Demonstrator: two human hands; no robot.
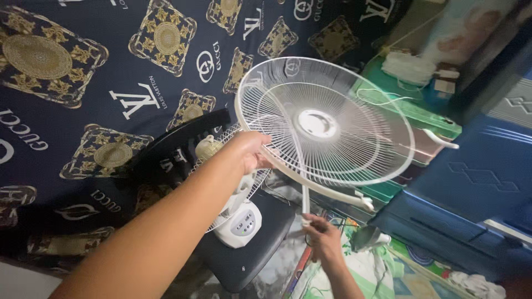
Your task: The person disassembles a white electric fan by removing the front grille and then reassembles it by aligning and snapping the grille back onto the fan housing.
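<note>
- White wire fan grille [327,124]: round, thin radial spokes meeting a solid glossy hub disc, ringed by a smooth plastic rim band; held tilted in the air, above and to the right of the fan body.
- Left hand [252,150]: fingers closed around the grille's left rim, arm stretched out from the lower left.
- Right hand [321,239]: below the grille, fingers pinched on the lower end of the white rim band where it hangs down from the grille.
- Fan body [239,221]: white moulded plastic with a rounded control panel of small buttons, lying below the grille's left edge; a second wire guard shows behind it.
- Black seat [244,252]: smooth, matte, rounded corners, directly under the fan body.
- Dark navy cloth [83,99]: soft printed fabric with gold ornamental medallions, spread left of the grille.
- Green plastic crate [421,113]: hard-edged, behind the grille's right side.
</note>
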